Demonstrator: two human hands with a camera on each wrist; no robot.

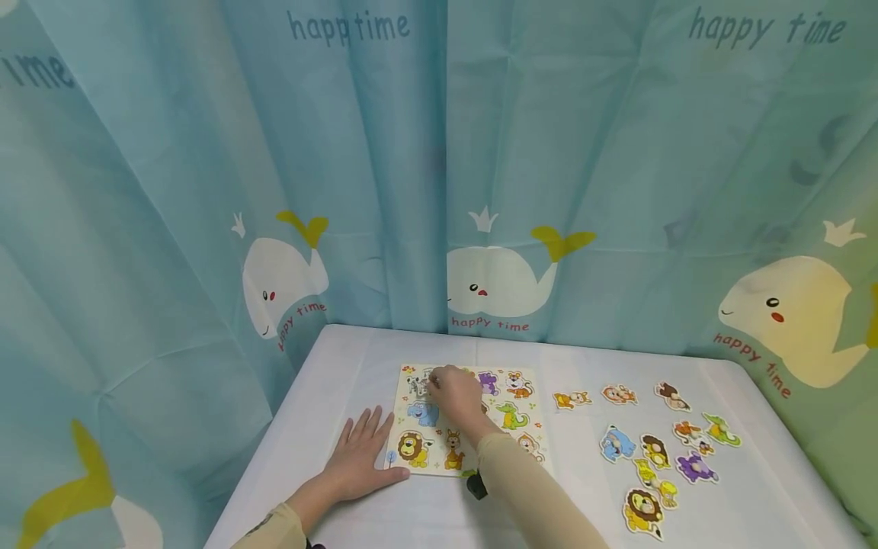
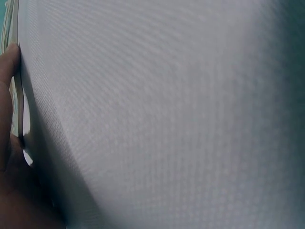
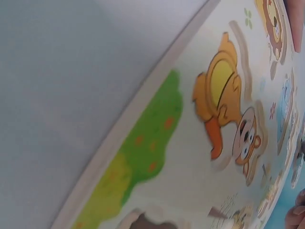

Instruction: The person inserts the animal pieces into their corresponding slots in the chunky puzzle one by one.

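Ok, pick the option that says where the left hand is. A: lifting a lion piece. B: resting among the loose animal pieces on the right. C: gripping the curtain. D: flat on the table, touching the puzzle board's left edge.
D: the left hand lies flat on the table, fingers straight, against the puzzle board.

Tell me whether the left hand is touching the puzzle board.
Touching. In the head view the left hand lies flat on the table with its thumb against the puzzle board at its near left corner; the left wrist view shows skin meeting that edge.
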